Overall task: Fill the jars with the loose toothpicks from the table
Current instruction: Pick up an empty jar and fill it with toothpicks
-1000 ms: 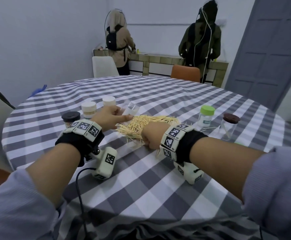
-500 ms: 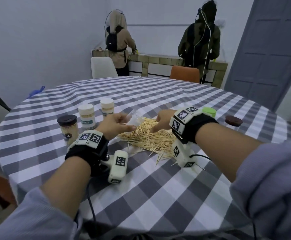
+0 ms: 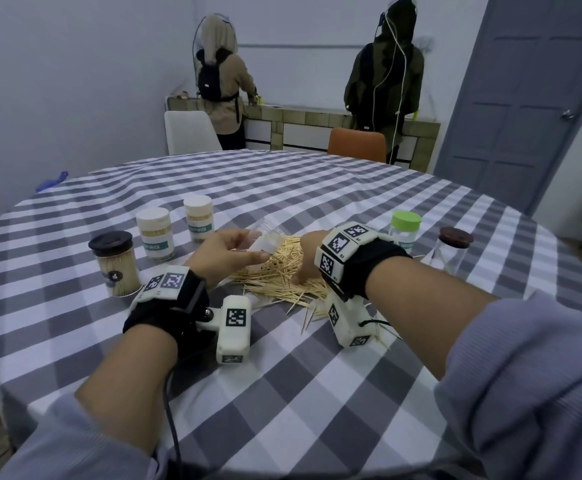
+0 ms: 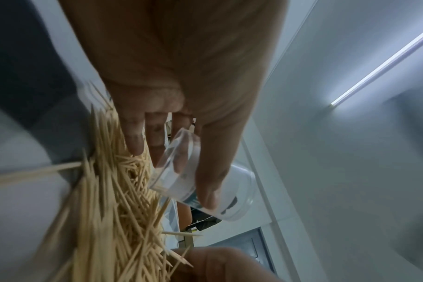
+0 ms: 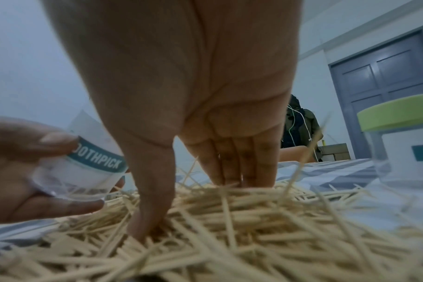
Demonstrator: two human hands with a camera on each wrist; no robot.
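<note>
— What moved? The right hand [image 3: 312, 256] has dropped from above the pile [image 3: 282, 275] into it.
— Its fingers [image 5: 239, 164]?
— Straight, tips and thumb pushed into the toothpicks; possibly none gripped.
— The left hand [image 3: 225, 252]?
— It grips a tilted clear jar [image 5: 85, 169] just above the pile on the table [image 3: 317, 393].

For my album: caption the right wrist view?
Right hand digs into toothpicks; left hand holds jar.
</note>
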